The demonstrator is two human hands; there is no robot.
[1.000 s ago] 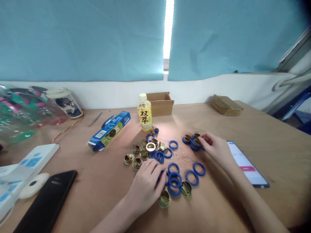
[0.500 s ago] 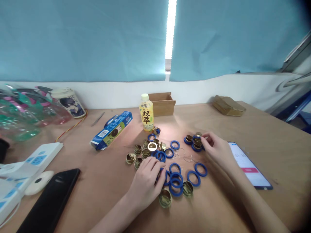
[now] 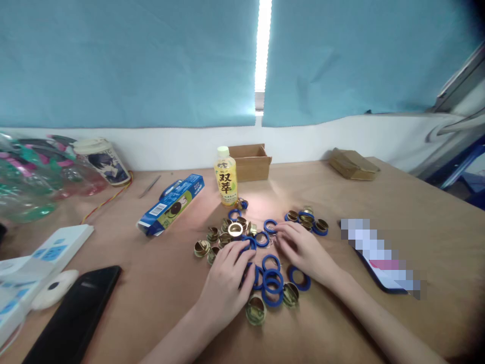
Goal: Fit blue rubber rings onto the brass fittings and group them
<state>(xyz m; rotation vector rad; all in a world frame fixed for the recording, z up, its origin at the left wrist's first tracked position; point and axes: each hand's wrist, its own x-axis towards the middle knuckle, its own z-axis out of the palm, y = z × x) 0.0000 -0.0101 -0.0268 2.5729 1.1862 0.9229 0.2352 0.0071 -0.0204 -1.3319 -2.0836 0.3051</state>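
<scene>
My left hand (image 3: 229, 280) rests low over a pile of brass cup-shaped fittings (image 3: 255, 309) and blue rings (image 3: 273, 280). Its fingers are curled round something dark that they mostly hide. My right hand (image 3: 305, 250) is at the pile's right side, fingers stretched and apart. Its fingertips are beside a single blue ring (image 3: 270, 226) and some thin wire clips (image 3: 270, 241); nothing shows in its grasp. Behind it sits a small group of brass fittings with blue rings around them, one fitting (image 3: 321, 226) standing at the group's right end.
A yellow drink bottle (image 3: 226, 179) stands behind the pile, before an open cardboard box (image 3: 250, 164). Left are a blue carton (image 3: 172, 205), a black phone (image 3: 74, 316) and a power strip (image 3: 56, 247). A lit phone (image 3: 379, 263) lies right; a flattened brown package (image 3: 352, 164) sits back right.
My right hand has left a ringed brass fitting at the right of the small group and moved left and nearer to the loose rings. My left hand has stayed nearly in place.
</scene>
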